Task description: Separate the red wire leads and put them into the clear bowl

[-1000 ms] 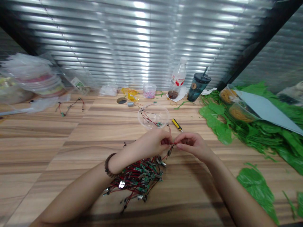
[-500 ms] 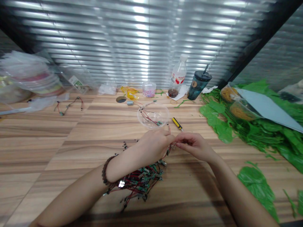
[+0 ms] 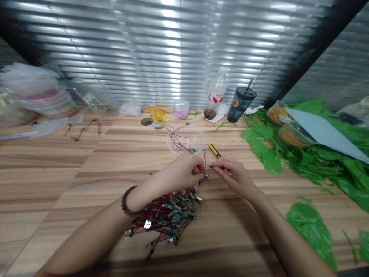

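Fine red and black wires (image 3: 205,159) run between my two hands. My left hand (image 3: 188,169), with a dark beaded bracelet on its wrist, is closed on the wires. My right hand (image 3: 232,175) pinches a thin wire end between thumb and fingertips, a short way to the right. Beneath and in front of my left forearm lies a heap of small green circuit boards with red and black wires (image 3: 173,215). Beyond my hands sits a clear round lid or dish (image 3: 173,148) with a wired piece in it. A yellow and black screwdriver (image 3: 214,150) lies behind my right hand.
At the back stand a bottle (image 3: 216,94), a dark tumbler (image 3: 241,103) and a small tub of pink bits (image 3: 181,110). Green plastic sheets (image 3: 311,157) cover the right side. Stacked clear containers (image 3: 43,94) stand at the left, near a loose wired piece (image 3: 83,129).
My hands have moved apart, my left one to the left. More of the wires shows between them, and more of the board heap is uncovered.
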A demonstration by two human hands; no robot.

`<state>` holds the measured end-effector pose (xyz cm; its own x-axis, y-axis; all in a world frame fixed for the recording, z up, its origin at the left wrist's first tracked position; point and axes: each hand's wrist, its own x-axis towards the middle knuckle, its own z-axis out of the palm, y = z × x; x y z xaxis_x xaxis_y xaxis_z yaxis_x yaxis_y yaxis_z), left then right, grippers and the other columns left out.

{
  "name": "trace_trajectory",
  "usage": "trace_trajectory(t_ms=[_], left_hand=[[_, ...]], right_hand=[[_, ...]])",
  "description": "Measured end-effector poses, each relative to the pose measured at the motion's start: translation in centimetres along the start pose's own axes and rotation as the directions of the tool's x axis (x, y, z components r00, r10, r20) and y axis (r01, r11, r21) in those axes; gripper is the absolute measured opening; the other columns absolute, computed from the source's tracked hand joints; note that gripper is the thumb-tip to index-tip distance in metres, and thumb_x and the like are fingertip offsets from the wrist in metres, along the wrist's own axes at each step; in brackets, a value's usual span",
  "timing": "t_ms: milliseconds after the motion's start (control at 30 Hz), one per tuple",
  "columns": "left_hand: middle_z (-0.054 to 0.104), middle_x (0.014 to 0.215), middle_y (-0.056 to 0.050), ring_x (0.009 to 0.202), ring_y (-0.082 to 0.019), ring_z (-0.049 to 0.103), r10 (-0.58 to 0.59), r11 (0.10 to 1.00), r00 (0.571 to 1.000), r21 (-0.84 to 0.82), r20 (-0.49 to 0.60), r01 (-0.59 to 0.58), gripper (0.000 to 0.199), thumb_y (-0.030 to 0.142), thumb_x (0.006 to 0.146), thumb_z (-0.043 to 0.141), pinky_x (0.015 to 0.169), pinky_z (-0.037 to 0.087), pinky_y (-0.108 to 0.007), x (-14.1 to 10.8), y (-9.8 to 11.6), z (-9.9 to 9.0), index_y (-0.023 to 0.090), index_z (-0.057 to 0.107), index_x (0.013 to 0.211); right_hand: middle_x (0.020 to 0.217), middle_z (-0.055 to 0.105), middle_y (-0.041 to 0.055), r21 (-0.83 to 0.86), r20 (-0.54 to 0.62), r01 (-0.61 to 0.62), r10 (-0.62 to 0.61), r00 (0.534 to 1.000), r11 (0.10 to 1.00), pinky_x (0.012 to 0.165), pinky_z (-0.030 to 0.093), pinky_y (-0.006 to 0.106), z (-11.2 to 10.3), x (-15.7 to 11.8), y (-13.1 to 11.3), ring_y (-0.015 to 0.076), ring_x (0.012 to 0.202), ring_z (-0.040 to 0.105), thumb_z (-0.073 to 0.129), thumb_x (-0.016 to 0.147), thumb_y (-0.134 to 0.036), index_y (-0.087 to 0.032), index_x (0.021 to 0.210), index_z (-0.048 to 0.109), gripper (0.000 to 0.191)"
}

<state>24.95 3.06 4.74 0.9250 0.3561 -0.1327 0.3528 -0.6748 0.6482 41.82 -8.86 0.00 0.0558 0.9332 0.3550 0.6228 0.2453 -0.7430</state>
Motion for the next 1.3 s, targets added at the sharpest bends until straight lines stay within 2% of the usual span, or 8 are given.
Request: trace_trajectory(t_ms=[167,300,367,433,567,700,1000,1300], left_hand=[[0.065,0.077,-0.002,0.065,-0.003,0.056,0.006,0.972,0.996,-0.233,0.085,0.014,0.017,0.018,0.077,0.048,0.058,0.039,-0.011,0.1,-0.1,-0.4,0.011,0.059,0.087],[0.065,0.079,-0.001,0.068,-0.004,0.058,-0.003,0.954,0.995,-0.299,0.098,0.033,0.022,0.016,0.075,0.051,0.059,0.041,-0.011,0.3,-0.4,-0.3,0.012,0.054,0.097],[0.065,0.078,-0.001,0.067,-0.003,0.057,-0.016,0.961,0.998,-0.274,0.060,0.032,0.018,0.017,0.076,0.050,0.058,0.040,-0.011,0.4,-0.6,-0.2,0.011,0.056,0.092],[0.063,0.075,-0.001,0.064,-0.003,0.054,-0.015,0.975,1.000,-0.219,0.025,0.020,0.015,0.018,0.076,0.049,0.058,0.038,-0.011,0.5,-0.7,0.0,0.010,0.059,0.085],[0.062,0.072,-0.001,0.064,-0.002,0.051,0.055,0.986,0.998,-0.157,0.024,-0.050,0.018,0.021,0.079,0.049,0.060,0.036,-0.011,0.5,-0.5,0.0,0.010,0.063,0.082],[0.064,0.077,-0.001,0.070,-0.003,0.052,0.105,0.990,0.994,-0.101,0.031,-0.102,0.023,0.022,0.082,0.045,0.065,0.036,-0.012,0.4,-0.2,-0.1,0.012,0.065,0.085],[0.065,0.082,-0.002,0.075,-0.005,0.054,0.103,0.993,0.994,-0.064,0.029,-0.101,0.023,0.020,0.082,0.045,0.070,0.037,-0.014,0.6,-0.2,0.3,0.013,0.066,0.088],[0.066,0.084,-0.002,0.077,-0.005,0.056,0.100,0.995,0.993,0.001,-0.064,-0.100,0.022,0.021,0.083,0.046,0.071,0.039,-0.016,0.8,-0.6,0.4,0.015,0.067,0.090]], right_hand=[[0.082,0.064,0.0050,-0.004,-0.057,-0.055,0.054,0.997,0.999,0.067,0.046,0.026,0.2,-0.2,0.1,0.0159,0.076,0.059,0.049,0.092,-0.027,-0.020,0.090,0.063,0.015],[0.070,0.061,0.0024,0.087,-0.104,-0.131,0.140,0.985,0.988,0.056,0.044,0.024,0.7,-0.4,0.2,0.0134,0.062,0.057,0.049,0.091,-0.031,-0.019,0.094,0.062,0.018],[0.065,0.059,0.0005,0.206,-0.070,-0.181,0.199,0.977,0.962,0.050,0.043,0.022,1.0,-0.4,0.1,0.0114,0.054,0.054,0.049,0.091,-0.033,-0.018,0.094,0.062,0.020],[0.068,0.061,0.0008,0.316,0.007,-0.235,0.245,0.969,0.919,0.048,0.043,0.021,1.2,-0.3,0.0,0.0107,0.053,0.054,0.054,0.088,-0.035,-0.018,0.095,0.063,0.021],[0.078,0.068,0.0045,0.350,0.122,-0.267,0.239,0.963,0.898,0.058,0.047,0.024,1.2,0.0,-0.3,0.0141,0.066,0.060,0.063,0.082,-0.036,-0.017,0.087,0.068,0.020],[0.073,0.066,0.0039,0.325,0.116,-0.245,0.218,0.969,0.914,0.058,0.045,0.025,1.1,-0.1,-0.1,0.0140,0.065,0.058,0.061,0.083,-0.035,-0.016,0.081,0.068,0.021],[0.074,0.066,0.0042,0.347,0.144,-0.304,0.269,0.952,0.888,0.061,0.047,0.028,1.2,0.0,0.5,0.0153,0.066,0.058,0.062,0.082,-0.038,-0.016,0.079,0.067,0.023],[0.080,0.069,0.0051,0.353,-0.004,-0.261,0.280,0.960,0.899,0.065,0.050,0.028,1.6,0.0,0.8,0.0157,0.071,0.062,0.065,0.080,-0.035,-0.017,0.083,0.069,0.018]])
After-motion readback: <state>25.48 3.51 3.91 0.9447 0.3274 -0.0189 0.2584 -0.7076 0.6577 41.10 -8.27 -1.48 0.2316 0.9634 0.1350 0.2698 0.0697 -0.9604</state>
